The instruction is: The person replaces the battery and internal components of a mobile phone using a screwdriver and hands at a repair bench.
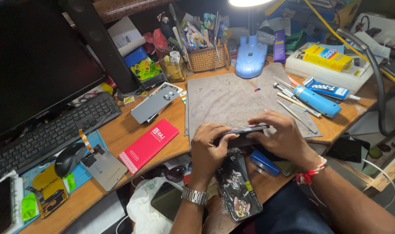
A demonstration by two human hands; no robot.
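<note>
— Where is the phone (245, 131) found, and how is it held?

— It is seen edge-on at the near edge of the worktop (119, 132), just past the front border of the grey mat (232, 97). It is clamped between both hands: the left hand (209, 147) is closed on its left end, the right hand (280, 138) is laid over its right end, with fingers curled over the top edge. The slab is kept flat, level between the two grips.

— What is placed around it?

— A dark phone case (237, 188) printed with cartoon figures is seen below the hands, at the lap. A blue object (264, 162) is partly hidden under the right hand. A grey phone back (155, 104) is laid toward the left of the mat, with a red box (149, 145) nearer the front edge. A blue tube (316, 100) and thin metal tools (295, 115) are laid on the mat's right side. A blue lamp base (250, 56) is set at the mat's far edge.
</note>
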